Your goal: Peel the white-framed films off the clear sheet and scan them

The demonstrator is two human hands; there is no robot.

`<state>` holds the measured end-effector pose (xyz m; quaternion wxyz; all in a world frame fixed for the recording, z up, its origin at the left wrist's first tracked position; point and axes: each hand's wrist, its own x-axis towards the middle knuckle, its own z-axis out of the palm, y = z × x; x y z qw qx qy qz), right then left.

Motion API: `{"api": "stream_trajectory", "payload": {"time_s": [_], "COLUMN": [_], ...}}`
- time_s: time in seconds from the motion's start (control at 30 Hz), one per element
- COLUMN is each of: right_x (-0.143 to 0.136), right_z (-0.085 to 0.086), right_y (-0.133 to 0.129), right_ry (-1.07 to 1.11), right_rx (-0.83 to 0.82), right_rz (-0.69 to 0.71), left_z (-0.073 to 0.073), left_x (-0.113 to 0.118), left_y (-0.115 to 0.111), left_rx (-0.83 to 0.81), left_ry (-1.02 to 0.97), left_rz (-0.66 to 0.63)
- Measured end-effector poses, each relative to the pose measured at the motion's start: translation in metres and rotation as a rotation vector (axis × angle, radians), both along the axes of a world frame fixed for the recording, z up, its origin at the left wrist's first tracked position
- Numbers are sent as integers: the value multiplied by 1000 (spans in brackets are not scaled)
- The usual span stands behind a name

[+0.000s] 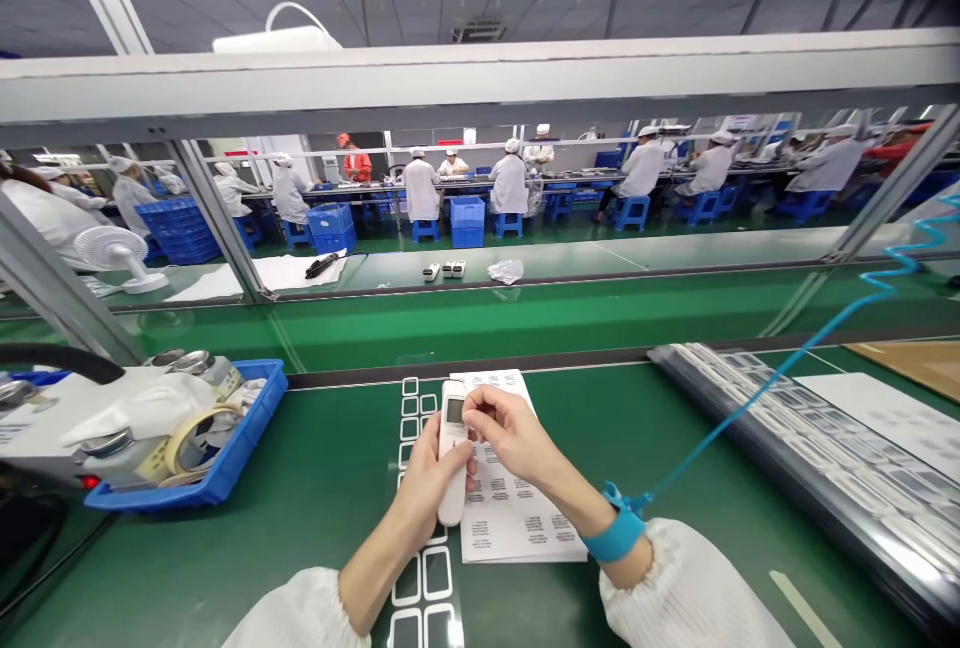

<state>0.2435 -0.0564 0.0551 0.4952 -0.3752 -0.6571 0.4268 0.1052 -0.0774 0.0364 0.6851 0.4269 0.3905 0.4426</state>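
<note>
A white handheld device [451, 450] with a small grey screen stands nearly upright in the picture, like a remote control or thermometer. My left hand [421, 488] is wrapped round its lower half. At the right edge of the screen, the thumb and forefinger of my right hand [514, 431] are pinched together; whatever is between them is too small to make out. Beneath the hands lies a white sheet of printed labels [525, 533]. Beside it is a clear strip of white-edged rectangular frames [437, 573], partly covered by my left hand and arm.
A blue tray [247, 438] at left holds metal-capped bottles and a tape roll. A long rack of screen-like pieces [810, 458] lies at right. A blue coiled cord [757, 393] runs from my right wristband [619, 528]. Beyond the metal frame, people in white sit at benches.
</note>
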Motion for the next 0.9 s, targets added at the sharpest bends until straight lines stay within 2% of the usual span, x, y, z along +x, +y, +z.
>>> {"api": "stream_trajectory", "payload": {"time_s": [0.17, 0.9], "right_x": [2, 4], "right_z": [-10, -16], "right_y": [3, 3], "right_ry": [-32, 23], "right_rx": [19, 20], "right_rz": [-41, -21], "left_z": [-6, -4], "left_x": [3, 4], "left_y": [-1, -9], "left_rx": [5, -20], "left_ry": [36, 59], "left_rz": [-45, -97]}}
